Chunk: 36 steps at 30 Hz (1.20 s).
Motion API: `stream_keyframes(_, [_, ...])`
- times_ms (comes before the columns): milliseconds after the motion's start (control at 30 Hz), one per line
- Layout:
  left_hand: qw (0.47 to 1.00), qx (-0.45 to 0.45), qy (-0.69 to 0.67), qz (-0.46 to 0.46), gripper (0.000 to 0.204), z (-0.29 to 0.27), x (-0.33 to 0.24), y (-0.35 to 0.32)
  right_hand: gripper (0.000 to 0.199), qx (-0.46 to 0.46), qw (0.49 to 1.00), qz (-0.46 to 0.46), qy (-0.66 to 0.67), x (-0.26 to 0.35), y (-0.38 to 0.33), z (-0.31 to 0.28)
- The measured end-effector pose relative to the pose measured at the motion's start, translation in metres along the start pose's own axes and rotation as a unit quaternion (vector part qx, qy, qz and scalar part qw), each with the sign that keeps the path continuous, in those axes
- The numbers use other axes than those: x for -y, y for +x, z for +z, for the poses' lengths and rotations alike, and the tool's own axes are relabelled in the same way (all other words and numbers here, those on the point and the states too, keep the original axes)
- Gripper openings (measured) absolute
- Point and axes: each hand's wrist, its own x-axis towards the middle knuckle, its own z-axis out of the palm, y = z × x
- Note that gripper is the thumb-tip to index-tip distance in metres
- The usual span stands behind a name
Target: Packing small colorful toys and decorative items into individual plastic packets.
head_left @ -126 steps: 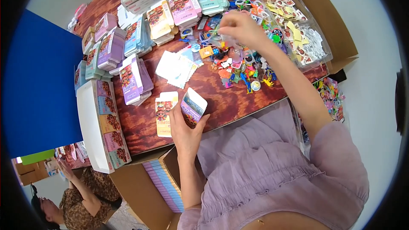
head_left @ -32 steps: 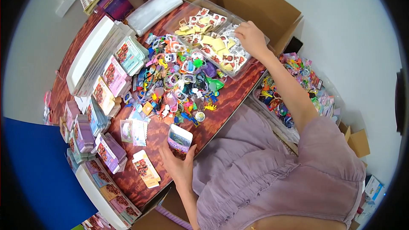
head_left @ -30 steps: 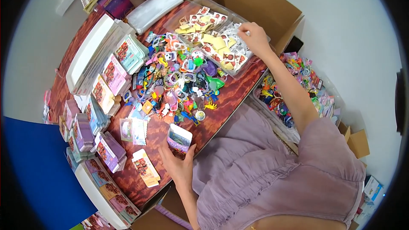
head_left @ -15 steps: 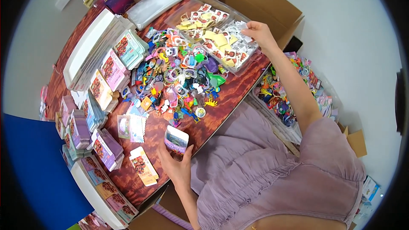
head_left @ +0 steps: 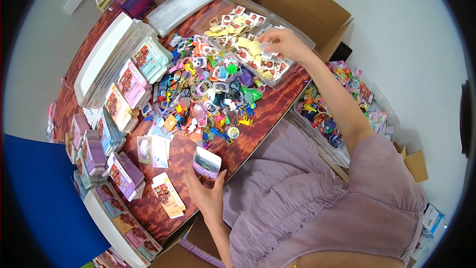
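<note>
My left hand [head_left: 206, 194] is wrapped round a small purple carton [head_left: 207, 163], its top open and something dark or greenish just showing inside. Over the clear plastic tray [head_left: 293, 29] at the far right, my right hand [head_left: 283, 44] has its fingers pinched together. A small whitish bit shows at the fingertips, too small to name. Inside the tray lie many small picture stickers [head_left: 267, 63] and yellow paper pieces [head_left: 249, 45]. Beside the carton, a flat yellow carton [head_left: 168, 195] lies on the table, with small clear packets [head_left: 153, 150] farther off.
A heap of small colourful plastic toys [head_left: 208, 89] covers the middle of the table [head_left: 263, 124]. Stacks of folded cartons [head_left: 126, 173] line the left side. Clear plastic bags [head_left: 181, 9] lie at the back. A brown cardboard box [head_left: 297, 0] and a bin of toys [head_left: 342, 104] stand beyond the edge.
My right hand has moved left across the tray, from the whitish pieces at its right side to above the yellow papers. My left hand still holds the purple carton, almost unmoved.
</note>
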Motion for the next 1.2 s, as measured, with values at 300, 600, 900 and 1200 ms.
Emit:
stream_keyframes(300, [1.000, -0.014, -0.004, 0.027, 0.079, -0.002, 0.005, -0.001, 0.009, -0.110, 0.939, -0.169, -0.277, -0.001, -0.004, 0.003])
stream_keyframes(600, [0.999, 0.006, 0.001, 0.041, 0.076, -0.003, -0.012, 0.008, 0.006, -0.141, 0.989, 0.027, 0.037, 0.004, -0.003, -0.019])
stream_keyframes(900, [0.999, 0.005, -0.006, 0.033, 0.075, -0.006, -0.016, 0.004, 0.006, -0.076, 0.993, 0.006, 0.087, 0.018, -0.012, -0.027])
stream_keyframes(1200, [0.998, -0.014, 0.032, 0.056, 0.074, 0.005, -0.017, 0.006, 0.006, 0.324, 0.945, -0.032, -0.032, 0.093, -0.096, 0.146])
